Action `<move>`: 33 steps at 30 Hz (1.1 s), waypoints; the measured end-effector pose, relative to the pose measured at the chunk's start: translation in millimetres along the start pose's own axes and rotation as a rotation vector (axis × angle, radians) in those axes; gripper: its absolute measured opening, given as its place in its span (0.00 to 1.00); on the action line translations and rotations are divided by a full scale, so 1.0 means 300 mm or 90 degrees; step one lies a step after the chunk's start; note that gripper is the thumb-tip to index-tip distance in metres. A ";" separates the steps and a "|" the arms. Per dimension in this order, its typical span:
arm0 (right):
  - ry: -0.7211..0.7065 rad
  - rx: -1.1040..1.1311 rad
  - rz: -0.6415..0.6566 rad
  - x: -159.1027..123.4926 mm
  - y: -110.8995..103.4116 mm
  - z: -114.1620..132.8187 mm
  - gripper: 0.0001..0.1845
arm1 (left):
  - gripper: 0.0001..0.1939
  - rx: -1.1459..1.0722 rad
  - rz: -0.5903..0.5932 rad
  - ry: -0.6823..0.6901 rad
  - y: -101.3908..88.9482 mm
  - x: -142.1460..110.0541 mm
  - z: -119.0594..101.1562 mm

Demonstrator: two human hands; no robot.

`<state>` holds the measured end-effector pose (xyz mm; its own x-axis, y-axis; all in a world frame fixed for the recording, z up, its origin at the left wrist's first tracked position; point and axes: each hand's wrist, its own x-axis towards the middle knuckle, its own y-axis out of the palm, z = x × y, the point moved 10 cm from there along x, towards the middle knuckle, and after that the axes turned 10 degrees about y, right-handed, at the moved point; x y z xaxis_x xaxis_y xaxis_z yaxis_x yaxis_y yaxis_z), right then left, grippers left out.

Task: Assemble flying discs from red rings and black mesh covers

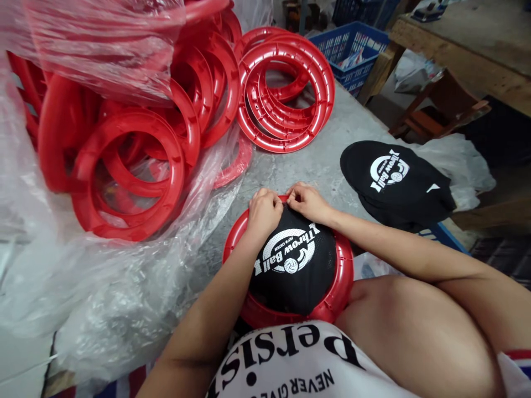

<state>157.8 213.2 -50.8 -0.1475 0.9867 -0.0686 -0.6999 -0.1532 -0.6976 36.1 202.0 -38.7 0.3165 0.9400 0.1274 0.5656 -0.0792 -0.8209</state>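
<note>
A red plastic ring [342, 276] lies at the near edge of the grey table, right in front of me. A black mesh net [294, 271] with a white "Throw Ball" print is stretched over it. My left hand [264, 213] and my right hand [306, 202] sit side by side at the ring's far rim. Both are closed, pinching the net's edge against the rim. The far part of the rim is hidden under my fingers.
A clear plastic bag [124, 232] full of red rings [133, 177] fills the left. Several more red rings [286, 88] lie stacked at the back centre. A pile of black printed nets [394, 182] lies to the right. A blue crate [352, 50] and a wooden bench [468, 50] stand beyond.
</note>
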 end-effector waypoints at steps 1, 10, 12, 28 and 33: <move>0.000 0.009 0.001 -0.001 0.000 0.000 0.08 | 0.09 -0.006 0.003 0.002 0.000 0.001 -0.001; 0.015 0.040 -0.006 0.000 -0.006 -0.007 0.10 | 0.09 -0.020 0.000 -0.008 -0.003 -0.001 0.000; 0.015 0.050 -0.009 0.000 -0.009 -0.011 0.10 | 0.08 -0.027 -0.002 -0.001 -0.005 -0.003 -0.004; -0.022 0.053 0.004 -0.003 -0.002 -0.001 0.09 | 0.09 -0.034 -0.001 0.018 -0.009 -0.007 -0.009; -0.001 0.010 0.026 0.004 0.008 0.001 0.09 | 0.09 -0.013 -0.003 0.006 -0.006 -0.003 -0.006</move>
<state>155.8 214.0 -52.2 -0.1771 0.9795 -0.0960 -0.7039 -0.1942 -0.6833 36.0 200.8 -36.3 0.3205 0.9373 0.1368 0.5822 -0.0811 -0.8090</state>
